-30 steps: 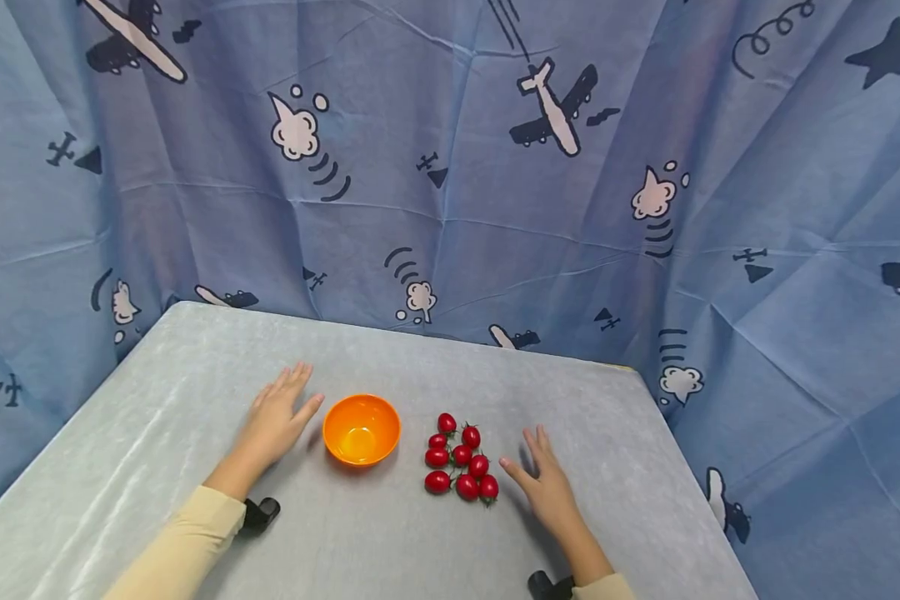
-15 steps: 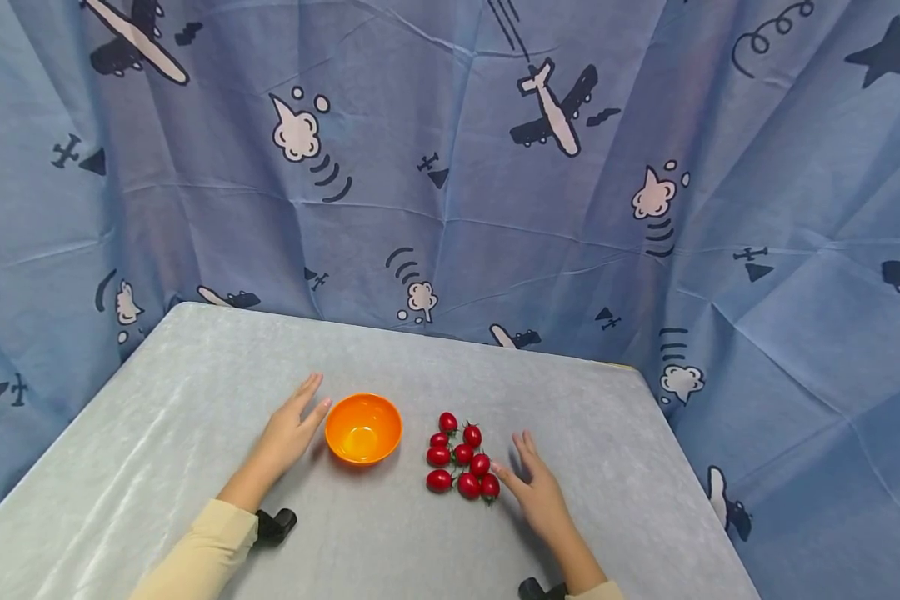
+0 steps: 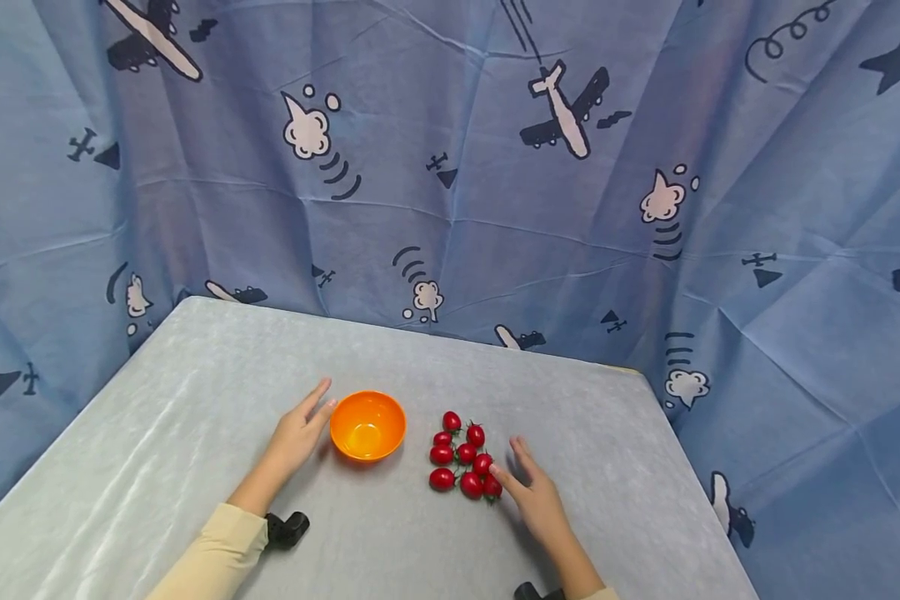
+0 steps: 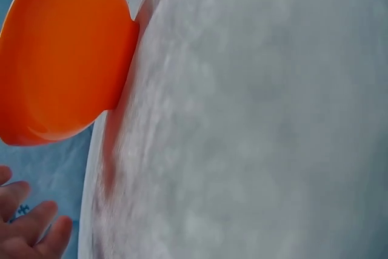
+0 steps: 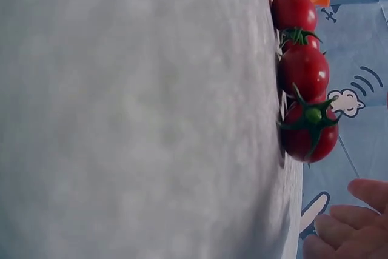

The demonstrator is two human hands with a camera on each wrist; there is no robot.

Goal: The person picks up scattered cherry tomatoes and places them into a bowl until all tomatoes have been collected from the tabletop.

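An orange bowl [image 3: 367,427] stands upright on the table, its inside bare. Close by its left side is my left hand [image 3: 297,437], fingers extended; in the left wrist view a gap shows between the fingers [image 4: 36,228] and the bowl [image 4: 66,53]. Several red cherry tomatoes [image 3: 442,479] with green stems lie grouped right of the bowl. My right hand [image 3: 537,497] hovers at the right edge of this group, thumb toward the nearest tomatoes and fingers apart, holding nothing. In the right wrist view the hand [image 5: 354,225] sits apart from the nearest tomato [image 5: 309,134].
A pale grey cloth covers the table [image 3: 375,542]. Behind it hangs a blue curtain [image 3: 465,183] printed with airplanes and clouds, close to the table's far edge. Each wrist carries a black camera mount, such as the left one [image 3: 288,530].
My left hand has moved right, toward the bowl. The right hand has shifted a little left, toward the tomatoes. Bowl and tomatoes stay in place on the table; the head view shifts slightly.
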